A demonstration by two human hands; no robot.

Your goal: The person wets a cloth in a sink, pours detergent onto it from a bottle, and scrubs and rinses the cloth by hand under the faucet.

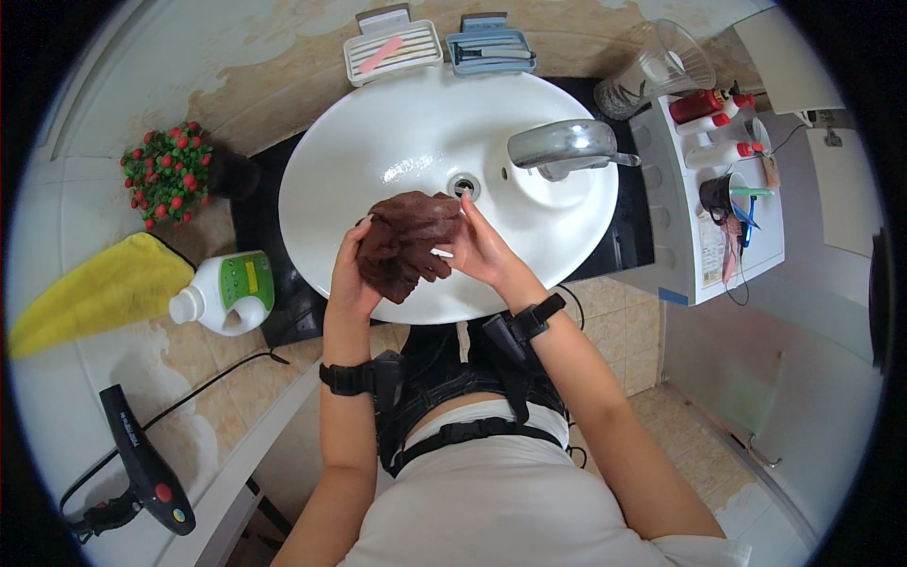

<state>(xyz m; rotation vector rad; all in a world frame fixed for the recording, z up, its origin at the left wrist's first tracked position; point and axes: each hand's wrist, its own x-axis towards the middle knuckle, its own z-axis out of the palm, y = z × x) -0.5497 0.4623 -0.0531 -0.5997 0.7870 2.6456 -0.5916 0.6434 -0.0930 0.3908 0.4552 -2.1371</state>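
Between my two hands is a bunched-up brown cloth (406, 236), dark and wet-looking, with a small white tag showing on its right side. My left hand (354, 269) grips its left edge, thumb on top. The fingers of my right hand (482, 248) hold the cloth's right side, with the thumb pointing up toward the drain. Both hands are over the near part of a white oval sink (326, 170). The drain (463, 186) lies just beyond the cloth, and a chrome faucet (562, 146) stands to the right; no water stream shows.
Left of the sink are a white detergent bottle (213, 300), a yellow cloth (104, 288), a potted red-berried plant (170, 175) and a black hair dryer (146, 472). Two soap dishes (392, 52) sit behind. At right, a white cabinet (685, 198) carries several bottles and a cup.
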